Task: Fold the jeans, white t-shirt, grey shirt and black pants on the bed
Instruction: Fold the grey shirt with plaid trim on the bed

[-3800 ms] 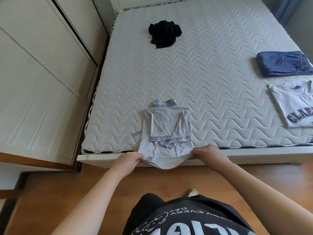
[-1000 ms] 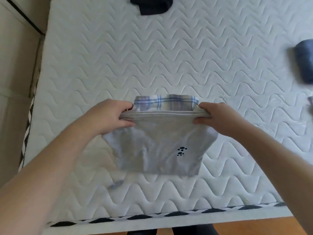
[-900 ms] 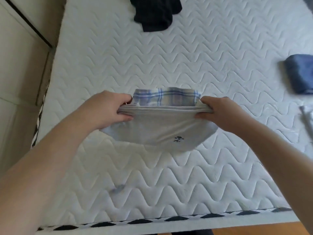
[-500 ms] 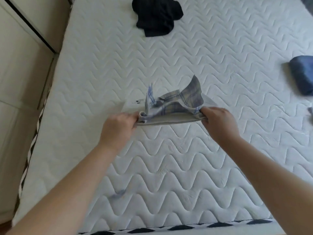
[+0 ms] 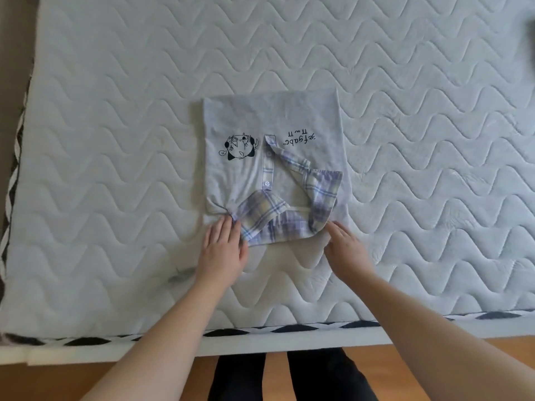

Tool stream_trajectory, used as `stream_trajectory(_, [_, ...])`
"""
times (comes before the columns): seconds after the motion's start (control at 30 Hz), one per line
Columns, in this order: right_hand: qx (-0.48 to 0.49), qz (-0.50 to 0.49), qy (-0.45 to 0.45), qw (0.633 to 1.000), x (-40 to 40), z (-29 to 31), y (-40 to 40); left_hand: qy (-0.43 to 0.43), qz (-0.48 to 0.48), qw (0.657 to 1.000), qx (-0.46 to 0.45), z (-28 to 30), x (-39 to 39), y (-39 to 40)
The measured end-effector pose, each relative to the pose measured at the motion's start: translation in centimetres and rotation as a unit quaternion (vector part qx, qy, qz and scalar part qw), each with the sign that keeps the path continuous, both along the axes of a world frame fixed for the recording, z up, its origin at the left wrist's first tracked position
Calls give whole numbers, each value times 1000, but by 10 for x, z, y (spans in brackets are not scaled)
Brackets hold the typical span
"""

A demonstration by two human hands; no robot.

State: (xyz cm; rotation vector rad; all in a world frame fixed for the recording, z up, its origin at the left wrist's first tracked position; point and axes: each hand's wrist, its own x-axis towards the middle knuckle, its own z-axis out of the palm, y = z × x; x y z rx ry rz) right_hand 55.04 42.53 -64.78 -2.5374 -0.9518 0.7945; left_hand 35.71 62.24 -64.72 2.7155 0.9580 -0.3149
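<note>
Head view: flat, relaxed hands (left [image 5: 223,250], right [image 5: 346,247]) beside folded grey shirt [image 5: 289,117] on bed [image 5: 115,140]

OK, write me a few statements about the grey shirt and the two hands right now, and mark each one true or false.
1. The folded grey shirt with the plaid collar lies flat on the white quilted mattress. True.
2. The plaid collar points away from the person. False: it lies at the near edge.
3. The left hand rests open by the collar. True.
4. The right hand lifts the shirt up. False: it lies low beside the collar.
</note>
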Motion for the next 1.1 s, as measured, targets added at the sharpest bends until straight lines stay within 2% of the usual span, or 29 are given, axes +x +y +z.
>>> stream_trajectory(0.07, [19, -88, 55, 994, 2, 7, 6, -16, 10, 1000, 2, 5, 11, -2])
stream_trajectory(0.13, [39, -214, 113, 969, 10, 14, 18, -33, -1, 999, 15, 8, 25, -3])
stream_trajectory(0.23, [105, -336, 185, 918, 29, 21, 42, -38, -24, 999, 29, 7, 53, 1])
stream_trajectory(0.43, [165, -490, 301, 801, 52, 26, 81, 53, -56, 997, 17, -13, 92, 7])
stream_trajectory(0.47, [166, -486, 302, 803, 51, 25, 85, 54, -57, 997, 17, -15, 94, 6])
stream_trajectory(0.53, [153, -429, 269, 848, 44, 22, 89, 18, -54, 998, 1, -16, 92, 4])
stream_trajectory(0.6, [163, -352, 220, 895, 33, 20, 91, -68, -41, 997, -22, -14, 86, 3])
stream_trajectory(0.7, [172, -172, 181, 953, 15, 19, 87, -204, -9, 978, -38, -15, 75, 3])
stream_trajectory(0.77, [132, -60, 161, 976, 8, 11, 84, -236, 1, 971, -45, -16, 69, 6])
stream_trajectory(0.83, [98, 5, 129, 987, 7, 5, 81, -222, 0, 974, -45, -17, 64, 8])
stream_trajectory(0.93, [72, 75, 90, 990, 12, 0, 82, -132, -16, 991, -24, -21, 59, 8])
stream_trajectory(1.0, [49, 95, 60, 992, 13, -2, 85, -78, -9, 997, -16, -21, 61, 7])
stream_trajectory(1.1, [24, 115, -11, 993, 15, -4, 86, -69, 4, 998, -13, -20, 64, 9])
